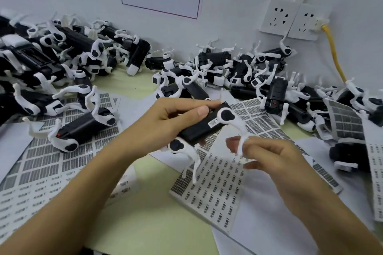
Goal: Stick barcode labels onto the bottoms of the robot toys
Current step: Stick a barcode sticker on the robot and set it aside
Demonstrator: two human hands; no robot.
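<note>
Head view shows the left hand (178, 114) gripping a black-and-white robot toy (204, 126) above the table (157, 223), a small label (214, 124) on its black body. Right hand (267, 157) pinches one white leg (241, 141) of the toy. Barcode label sheets (215, 188) lie below, with piles of toys (62, 64) behind.

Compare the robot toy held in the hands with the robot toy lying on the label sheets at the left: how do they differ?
The held toy is off the table, gripped by the left hand, with a white leg at the right hand; the lying toy rests untouched on a label sheet. The held toy shows a small label on its black body; I see no such label on the lying toy. Both have black bodies and white legs.
</note>
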